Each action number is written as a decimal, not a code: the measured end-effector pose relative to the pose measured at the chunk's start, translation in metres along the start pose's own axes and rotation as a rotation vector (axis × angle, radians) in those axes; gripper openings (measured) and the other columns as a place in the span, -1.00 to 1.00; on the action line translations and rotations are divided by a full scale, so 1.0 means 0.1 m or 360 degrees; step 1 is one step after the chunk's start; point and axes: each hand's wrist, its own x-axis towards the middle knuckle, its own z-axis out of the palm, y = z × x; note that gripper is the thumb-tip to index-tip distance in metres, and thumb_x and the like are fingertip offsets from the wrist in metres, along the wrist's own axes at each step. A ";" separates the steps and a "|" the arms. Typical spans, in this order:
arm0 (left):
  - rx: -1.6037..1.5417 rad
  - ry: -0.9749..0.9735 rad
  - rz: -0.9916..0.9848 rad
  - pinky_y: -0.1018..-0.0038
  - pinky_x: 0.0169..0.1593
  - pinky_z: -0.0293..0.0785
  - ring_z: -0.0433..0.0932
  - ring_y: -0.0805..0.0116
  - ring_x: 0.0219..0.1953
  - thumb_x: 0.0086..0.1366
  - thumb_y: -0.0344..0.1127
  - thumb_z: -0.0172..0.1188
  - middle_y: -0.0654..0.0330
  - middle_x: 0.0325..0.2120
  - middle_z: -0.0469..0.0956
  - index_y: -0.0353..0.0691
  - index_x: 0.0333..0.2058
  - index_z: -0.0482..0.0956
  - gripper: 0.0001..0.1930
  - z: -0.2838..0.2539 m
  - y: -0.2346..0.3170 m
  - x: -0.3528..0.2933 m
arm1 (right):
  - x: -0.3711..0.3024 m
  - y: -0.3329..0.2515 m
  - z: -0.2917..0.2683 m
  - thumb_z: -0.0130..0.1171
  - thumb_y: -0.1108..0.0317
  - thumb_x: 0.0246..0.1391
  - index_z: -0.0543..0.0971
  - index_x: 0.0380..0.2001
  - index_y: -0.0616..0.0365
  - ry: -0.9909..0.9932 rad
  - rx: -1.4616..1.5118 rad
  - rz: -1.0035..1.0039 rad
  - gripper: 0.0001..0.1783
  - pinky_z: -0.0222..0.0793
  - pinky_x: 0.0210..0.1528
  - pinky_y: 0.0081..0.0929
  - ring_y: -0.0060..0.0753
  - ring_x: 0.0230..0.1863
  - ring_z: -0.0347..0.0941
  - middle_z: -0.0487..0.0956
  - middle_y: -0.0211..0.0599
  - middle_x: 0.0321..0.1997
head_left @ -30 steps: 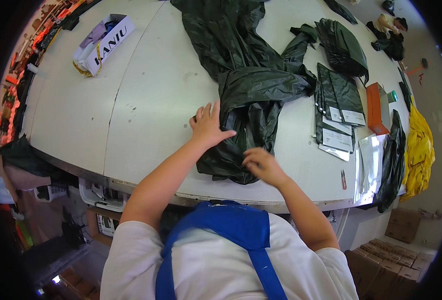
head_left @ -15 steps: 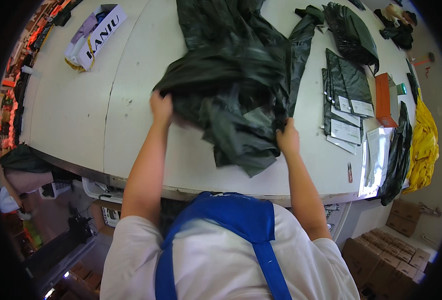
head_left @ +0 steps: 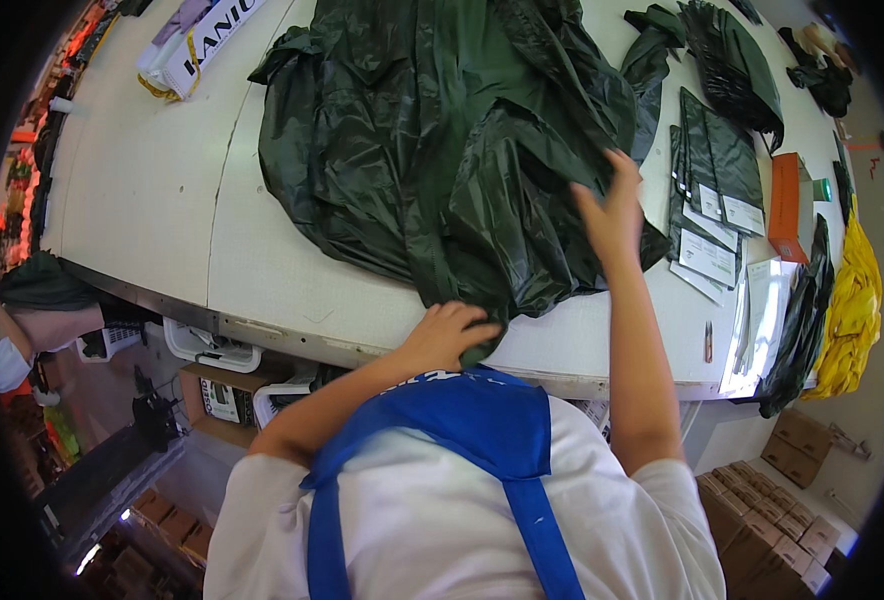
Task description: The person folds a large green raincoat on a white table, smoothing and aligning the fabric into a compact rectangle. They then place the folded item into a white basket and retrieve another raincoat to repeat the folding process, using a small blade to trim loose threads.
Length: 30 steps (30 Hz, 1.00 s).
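Note:
A shiny dark green raincoat [head_left: 362, 170] lies spread over the white table in loose folds, its lower edge toward me. My left hand [head_left: 440, 338] is at the near table edge, fingers curled on the garment's bottom corner, which hangs down beside them. My right hand [head_left: 614, 215] is over the garment's right side, thumb and fingers apart, holding nothing. The fingertips of the right hand are close to the cloth; whether they touch it I cannot tell.
Right of the garment lie flat dark packets with white labels [head_left: 707, 255], an orange box [head_left: 786, 205] and small snips [head_left: 708, 342]. Yellow cloth [head_left: 855, 310] hangs at the far right. A white box [head_left: 202, 50] stands at the far left on the table [head_left: 162, 200].
The bunched garment has been spread out flat on the table. My left hand moved right and nearer to its bottom corner; my right hand let go and moved up and right.

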 end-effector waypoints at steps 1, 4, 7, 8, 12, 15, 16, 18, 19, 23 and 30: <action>0.0088 -0.0083 -0.0070 0.26 0.04 0.24 0.32 0.09 0.03 -0.13 -0.38 0.25 0.08 0.00 0.37 -0.03 -0.01 0.50 -0.43 0.09 -0.11 0.07 | 0.06 0.08 0.28 0.36 0.20 -0.15 0.36 0.05 0.17 -0.0104 -0.0156 -0.0127 -0.32 0.16 0.20 -0.24 -0.06 0.23 0.22 0.29 -0.01 0.22; 0.0586 -0.0034 0.0121 0.23 0.03 0.28 0.33 0.08 0.03 -0.03 -0.35 0.17 0.07 0.00 0.37 -0.04 0.02 0.48 -0.48 0.12 -0.43 0.31 | 0.27 0.02 0.64 0.35 0.13 -0.17 0.45 0.00 0.10 -0.0786 -0.0586 0.0592 -0.37 0.20 0.16 -0.15 -0.05 0.10 0.37 0.49 -0.10 0.05; 0.0757 -0.0110 -0.0285 0.19 -0.03 0.41 0.40 0.05 0.01 0.11 -0.33 0.01 0.03 0.04 0.38 -0.03 0.08 0.42 -0.51 -0.37 -0.81 0.88 | 0.59 0.29 0.42 0.26 0.26 -0.06 0.55 -0.20 0.14 -0.0294 0.0242 0.0266 -0.67 0.36 -0.10 -0.45 -0.09 -0.21 0.51 0.61 -0.18 -0.18; 0.0760 0.0016 -0.0463 0.20 -0.03 0.45 0.42 0.06 0.05 0.14 -0.33 -0.03 0.02 0.06 0.39 -0.03 0.13 0.37 -0.49 -0.55 -1.04 1.00 | 0.66 -0.18 0.12 0.19 0.36 0.05 0.55 -0.23 0.22 -0.0202 0.1105 0.0406 -0.78 0.36 -0.12 -0.49 -0.38 -0.25 0.51 0.61 -0.34 -0.23; 0.0492 0.0879 -0.1090 0.15 0.19 0.22 0.27 0.09 0.21 0.01 -0.26 0.29 0.10 0.20 0.27 -0.09 0.24 0.17 -0.22 -1.30 -1.50 1.20 | 0.45 -0.89 -0.84 0.17 0.50 0.08 0.48 -0.09 0.26 -0.0307 0.1549 0.0174 -0.70 0.37 -0.05 -0.56 -0.55 -0.14 0.47 0.57 -0.35 -0.18; 0.0274 0.1802 -0.0552 0.18 0.24 0.11 0.24 0.04 0.20 0.09 -0.43 0.16 0.00 0.15 0.28 -0.21 0.21 0.15 -0.32 -1.29 -1.17 1.04 | -0.12 -1.05 -1.02 0.31 0.51 -0.23 0.59 -0.32 0.10 -0.0763 0.0793 -0.0779 -0.71 0.38 -0.20 -0.41 -0.19 -0.24 0.48 0.50 -0.17 -0.22; 0.0183 0.1952 -0.0401 0.18 0.23 0.12 0.25 0.05 0.19 0.09 -0.42 0.15 0.00 0.14 0.28 -0.21 0.20 0.16 -0.33 -1.18 -0.90 0.89 | -0.34 -1.09 -0.99 0.32 0.50 -0.31 0.61 -0.31 0.04 -0.0871 0.0730 -0.0812 -0.65 0.38 -0.15 -0.33 -0.09 -0.16 0.45 0.47 -0.16 -0.14; -0.0059 0.1898 -0.0319 0.19 0.22 0.14 0.26 0.06 0.17 0.10 -0.40 0.15 0.01 0.12 0.30 -0.21 0.19 0.17 -0.36 -0.82 -0.38 0.49 | -0.76 -1.13 -0.81 0.26 0.47 -0.38 0.61 -0.25 -0.05 -0.1105 0.0681 -0.0785 -0.55 0.39 -0.13 -0.28 -0.03 -0.11 0.42 0.46 -0.16 -0.14; -0.0195 0.1743 -0.0352 0.20 0.21 0.14 0.27 0.06 0.16 0.11 -0.39 0.15 0.01 0.11 0.30 -0.21 0.18 0.18 -0.37 -0.61 -0.19 0.28 | -0.93 -1.15 -0.73 0.24 0.44 -0.37 0.59 -0.20 0.00 -0.1289 0.0659 -0.0802 -0.52 0.40 -0.13 -0.25 -0.02 -0.14 0.42 0.47 -0.15 -0.16; -0.0507 0.1214 -0.0427 0.22 0.18 0.18 0.30 0.09 0.12 0.13 -0.35 0.14 0.02 0.08 0.33 -0.21 0.15 0.22 -0.42 -0.24 0.12 -0.20 | -1.21 -1.25 -0.64 0.25 0.40 -0.21 0.57 -0.30 0.19 -0.1752 0.0788 -0.0638 -0.71 0.40 -0.14 -0.30 -0.10 -0.17 0.45 0.51 -0.15 -0.24; -0.0616 0.0968 -0.0305 0.26 0.14 0.23 0.35 0.13 0.05 0.18 -0.28 0.12 0.03 0.01 0.38 -0.21 0.10 0.28 -0.50 -0.23 0.22 -0.40 | -1.32 -0.61 0.02 0.18 0.28 -0.02 0.34 0.13 0.03 -0.0898 0.0684 -0.0070 -0.42 0.15 0.20 -0.14 -0.05 0.16 0.28 0.35 -0.07 0.15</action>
